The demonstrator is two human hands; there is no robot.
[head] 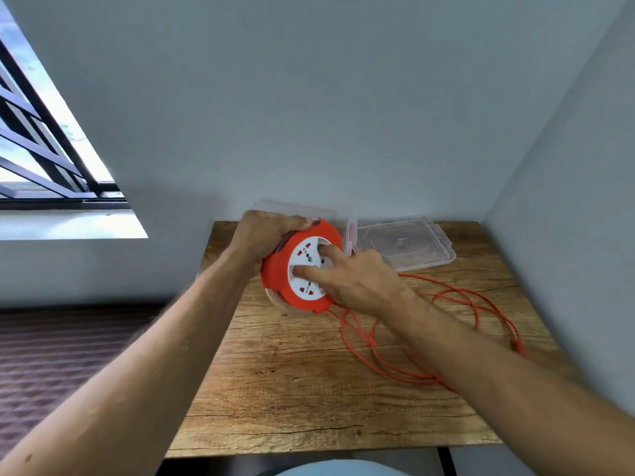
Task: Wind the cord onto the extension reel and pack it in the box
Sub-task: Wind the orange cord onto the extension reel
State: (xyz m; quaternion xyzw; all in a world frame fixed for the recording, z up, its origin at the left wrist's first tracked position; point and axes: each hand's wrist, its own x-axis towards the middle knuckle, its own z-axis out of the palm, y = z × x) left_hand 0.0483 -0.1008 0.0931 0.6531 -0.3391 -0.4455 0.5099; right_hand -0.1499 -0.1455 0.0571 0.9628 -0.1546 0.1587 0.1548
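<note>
soft, even daylight enters from the window [51,139] at upper left, where the panes are blown out to white. the grey wall [309,97] looks flat and slightly dim. shadows on the tabletop [292,389] are faint and diffuse. wide-angle distortion bends the wall edges and stretches the forearms toward the lower corners. the floor [68,355] at left is smeared and blurry; overall detail is soft.
</note>
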